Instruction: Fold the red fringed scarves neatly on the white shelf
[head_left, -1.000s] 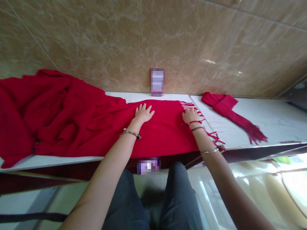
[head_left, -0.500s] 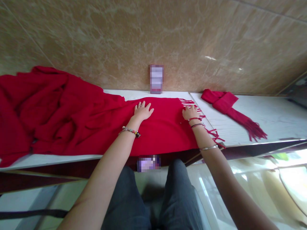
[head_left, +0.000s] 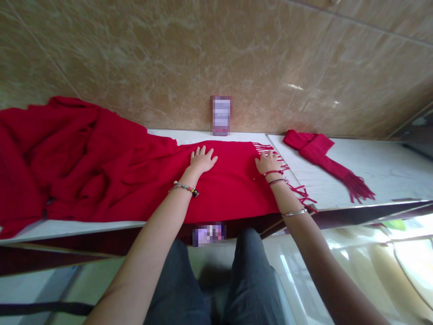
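Note:
A wide red scarf (head_left: pixel 233 189) lies spread across the white tabletop, with its fringe at the right end. My left hand (head_left: pixel 202 160) presses on the cloth near its back edge, fingers spread. Close to the fringe rests my right hand (head_left: pixel 268 163), also on the scarf, with its fingers apart and nothing held. To the left the red cloth bunches into a large heap of folds (head_left: pixel 84 167); where the flat part ends and the heap begins, I cannot tell.
A smaller red fringed scarf (head_left: pixel 316 151), folded over itself, lies on the white tabletop (head_left: pixel 389 167) at the right. A phone-like object with a blurred face (head_left: pixel 221 116) leans against the marbled wall (head_left: pixel 152 58). Another blurred object (head_left: pixel 209 234) shows below the front edge.
My right hand has shifted very slightly left on the scarf and its fingers look a little more spread. My left hand keeps its place; the whole view has moved slightly.

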`<state>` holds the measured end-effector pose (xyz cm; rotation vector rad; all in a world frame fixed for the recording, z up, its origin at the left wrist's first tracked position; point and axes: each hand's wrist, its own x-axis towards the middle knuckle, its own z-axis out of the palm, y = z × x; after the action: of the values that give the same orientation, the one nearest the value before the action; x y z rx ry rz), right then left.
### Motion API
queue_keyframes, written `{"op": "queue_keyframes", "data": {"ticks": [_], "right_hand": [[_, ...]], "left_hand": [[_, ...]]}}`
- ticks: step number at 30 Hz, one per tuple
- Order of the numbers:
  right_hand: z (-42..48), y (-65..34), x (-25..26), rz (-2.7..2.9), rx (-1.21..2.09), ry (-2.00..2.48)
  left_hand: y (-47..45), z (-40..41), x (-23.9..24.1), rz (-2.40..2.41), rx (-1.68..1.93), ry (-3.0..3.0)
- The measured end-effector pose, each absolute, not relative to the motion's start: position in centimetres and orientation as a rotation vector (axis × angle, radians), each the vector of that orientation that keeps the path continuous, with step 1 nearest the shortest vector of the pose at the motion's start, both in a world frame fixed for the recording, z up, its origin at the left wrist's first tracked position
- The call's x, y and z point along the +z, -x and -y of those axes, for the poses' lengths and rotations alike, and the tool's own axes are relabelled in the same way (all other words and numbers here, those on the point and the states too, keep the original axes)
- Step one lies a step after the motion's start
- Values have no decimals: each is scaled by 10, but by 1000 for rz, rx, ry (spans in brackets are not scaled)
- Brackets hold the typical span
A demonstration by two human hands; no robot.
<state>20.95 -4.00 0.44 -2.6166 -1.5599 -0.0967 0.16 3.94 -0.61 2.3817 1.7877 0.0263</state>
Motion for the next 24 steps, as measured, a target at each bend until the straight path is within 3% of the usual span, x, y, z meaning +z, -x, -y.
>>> {"op": "queue_keyframes", "data": {"ticks": [11,18,24], "right_hand": [[29,-239,1,1359,125,2676],[31,-235,-3,1539,-179,2506],[21,-239,-12,1764,212,2509]], "left_hand": [[-1,-39,-6,-1788,22,-2406],[-1,-38,-7,-1772,36,-2398],[-1,-40,-8,-1775,50,-2395]]}}
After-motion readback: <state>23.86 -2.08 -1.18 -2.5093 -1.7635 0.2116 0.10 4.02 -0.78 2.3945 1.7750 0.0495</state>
